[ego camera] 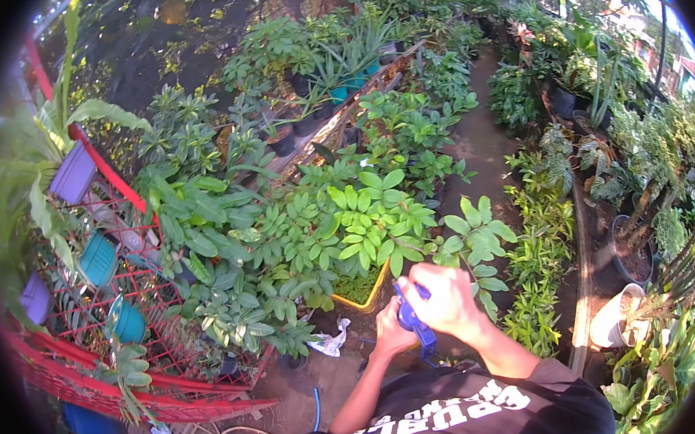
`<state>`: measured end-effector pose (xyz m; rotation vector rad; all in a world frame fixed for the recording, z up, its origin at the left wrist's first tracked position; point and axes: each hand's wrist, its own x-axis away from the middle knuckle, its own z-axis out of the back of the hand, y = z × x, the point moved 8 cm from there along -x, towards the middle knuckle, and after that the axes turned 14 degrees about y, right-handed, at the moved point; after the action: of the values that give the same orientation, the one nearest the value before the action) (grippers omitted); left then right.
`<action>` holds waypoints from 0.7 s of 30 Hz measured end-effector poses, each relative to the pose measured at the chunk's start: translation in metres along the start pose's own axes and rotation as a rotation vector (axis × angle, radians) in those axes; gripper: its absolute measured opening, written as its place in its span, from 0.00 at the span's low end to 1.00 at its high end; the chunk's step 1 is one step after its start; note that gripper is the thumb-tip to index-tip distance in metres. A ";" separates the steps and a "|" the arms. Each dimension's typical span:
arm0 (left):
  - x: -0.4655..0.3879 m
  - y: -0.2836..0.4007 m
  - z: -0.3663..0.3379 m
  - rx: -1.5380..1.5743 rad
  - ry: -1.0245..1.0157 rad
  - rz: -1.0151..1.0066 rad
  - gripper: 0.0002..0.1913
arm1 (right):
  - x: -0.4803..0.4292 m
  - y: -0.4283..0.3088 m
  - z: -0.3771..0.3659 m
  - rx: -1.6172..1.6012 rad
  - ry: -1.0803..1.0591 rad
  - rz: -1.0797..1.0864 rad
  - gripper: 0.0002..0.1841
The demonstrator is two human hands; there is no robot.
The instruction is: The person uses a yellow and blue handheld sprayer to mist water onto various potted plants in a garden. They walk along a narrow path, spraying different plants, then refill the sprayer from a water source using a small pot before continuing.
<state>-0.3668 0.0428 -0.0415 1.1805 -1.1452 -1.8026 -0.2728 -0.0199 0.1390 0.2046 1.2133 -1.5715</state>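
Note:
A blue plastic tool (412, 320) is between my two hands; its exact kind cannot be told. My left hand (392, 327) is closed around its lower left side. Over the upper part, my right hand (442, 298) grips it from the right, and its fingers hide part of the tool. Just beyond my hands, a leafy branch (472, 233) of a green plant reaches over from the bright foliage (377, 221). A yellow-rimmed container (362, 304) with small green plants stands a little to the left of my hands.
A red metal lattice (149, 289) with teal pots (128, 320) curves along the left. A dirt path (479, 125) runs forward between plants. Potted plants stand at the right beside a white pot (617, 326). A blue hose (317, 410) and crumpled plastic (331, 340) lie on the ground.

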 end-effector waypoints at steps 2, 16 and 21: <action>0.000 0.006 -0.002 -0.038 -0.003 -0.022 0.27 | 0.009 0.005 -0.002 -0.026 -0.034 -0.062 0.12; 0.008 0.026 -0.013 0.066 0.084 -0.205 0.34 | 0.023 0.027 -0.006 -0.063 0.104 -0.085 0.15; 0.009 0.042 -0.012 0.090 0.073 -0.217 0.34 | 0.007 0.001 0.024 -0.029 0.171 0.007 0.13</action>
<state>-0.3559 0.0155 -0.0085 1.4592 -1.1013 -1.8655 -0.2642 -0.0428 0.1447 0.3301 1.3650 -1.5540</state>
